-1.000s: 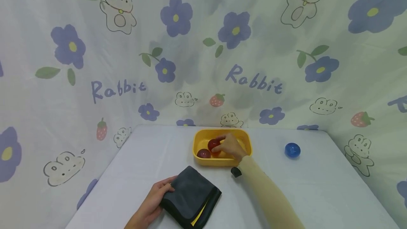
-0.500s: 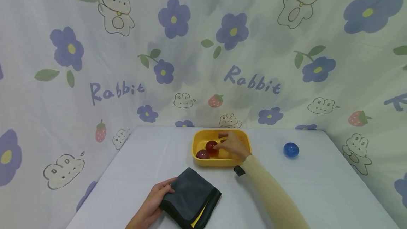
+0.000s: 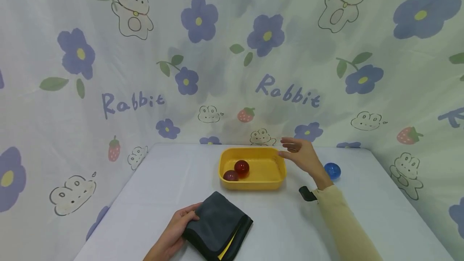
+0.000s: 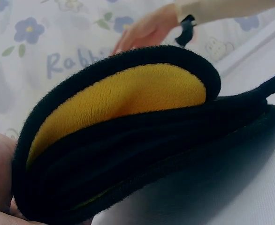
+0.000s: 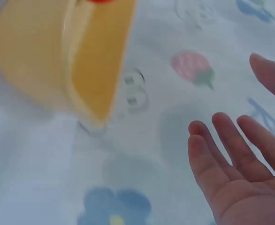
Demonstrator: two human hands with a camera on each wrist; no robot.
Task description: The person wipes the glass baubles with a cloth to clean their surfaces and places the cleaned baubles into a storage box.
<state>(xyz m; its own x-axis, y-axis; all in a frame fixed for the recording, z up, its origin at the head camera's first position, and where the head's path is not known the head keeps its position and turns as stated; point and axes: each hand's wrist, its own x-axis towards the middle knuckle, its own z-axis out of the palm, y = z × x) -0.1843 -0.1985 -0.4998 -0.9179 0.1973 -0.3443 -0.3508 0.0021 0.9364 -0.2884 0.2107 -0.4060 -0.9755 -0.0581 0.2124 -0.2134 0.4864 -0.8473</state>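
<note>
My left hand [image 3: 177, 225] grips the left edge of a folded dark grey cloth [image 3: 217, 221], thumb on top. In the left wrist view the cloth's yellow fleecy inner side [image 4: 123, 96] shows between black-trimmed edges, and a black loop [image 4: 274, 84] sticks out to the right. Up at the right end of a yellow plastic tub [image 3: 266, 170] is my right hand [image 3: 304, 157], fingers spread and holding nothing. Inside the tub, a shiny red ball [image 3: 241, 168] and a duller maroon ball [image 3: 230, 176] sit together at the left end.
A glossy blue ball [image 3: 332, 170] lies on the white table [image 3: 362, 212], right of the tub and partly behind the right wrist. Behind the table hangs a curtain [image 3: 217, 71] printed with rabbits and flowers. A black strap piece [image 3: 307, 193] juts from the right wrist.
My right hand has left the tub and moved right, off the red ball, which it was touching or close to before. The left hand and cloth have stayed in place.
</note>
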